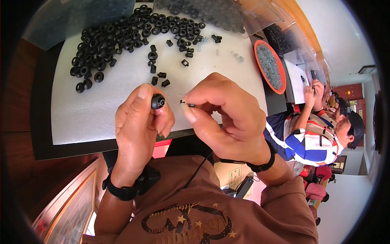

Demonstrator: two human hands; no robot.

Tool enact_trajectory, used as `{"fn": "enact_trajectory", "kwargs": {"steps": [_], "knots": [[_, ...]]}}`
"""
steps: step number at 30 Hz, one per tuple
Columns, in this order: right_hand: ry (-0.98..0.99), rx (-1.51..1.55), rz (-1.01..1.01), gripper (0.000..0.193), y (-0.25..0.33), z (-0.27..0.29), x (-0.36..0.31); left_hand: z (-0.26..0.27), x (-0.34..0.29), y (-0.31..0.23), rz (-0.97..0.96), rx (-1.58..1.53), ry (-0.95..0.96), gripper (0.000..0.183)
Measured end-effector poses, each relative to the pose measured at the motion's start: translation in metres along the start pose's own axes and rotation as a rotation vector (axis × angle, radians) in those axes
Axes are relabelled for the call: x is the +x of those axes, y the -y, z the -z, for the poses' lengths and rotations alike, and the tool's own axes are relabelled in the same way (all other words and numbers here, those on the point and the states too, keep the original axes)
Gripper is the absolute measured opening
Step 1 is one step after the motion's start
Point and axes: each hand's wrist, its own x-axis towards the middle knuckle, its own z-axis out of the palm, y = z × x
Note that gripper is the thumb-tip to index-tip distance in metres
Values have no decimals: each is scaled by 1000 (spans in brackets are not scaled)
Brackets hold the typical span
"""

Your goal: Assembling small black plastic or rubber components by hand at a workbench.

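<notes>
My left hand [136, 110] is closed around a rounded black plastic piece [156, 102], its open end facing right with what looks like a spring coil inside. A short gap away, my right hand [233, 112] pinches a small black plastic part [182, 102] between thumb and index finger; the fingertips partly cover it. Both hands are above the near part of a white foam sheet [89, 126]. Just beyond them lie several small black square-holed parts [165, 83]. Farther off spreads a pile of rounded black pieces [105, 46].
Loose metal springs [237, 57] lie on the sheet's far right. An orange tray [257, 49] full of springs stands to the right. Clear plastic bins [81, 20] line the far side. Past the tray, a co-worker [313, 140] sits with hands raised over a white surface.
</notes>
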Motion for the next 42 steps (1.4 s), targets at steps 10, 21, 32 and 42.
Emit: {"fn": "enact_trajectory", "kwargs": {"steps": [10,21,32,42], "knots": [[81,-188,96,23,0,7,4,2,0,-1,18,-43,5,38],[134,86,-129,19,6,-2,6,0,-1,-3,-4,17,-16,37],[135,264,-272,21,7,2,5,0,0,-2,-16,12,-3,38],[115,171,-176,9,7,2,4,-1,-1,-4,15,27,-27,38]]}}
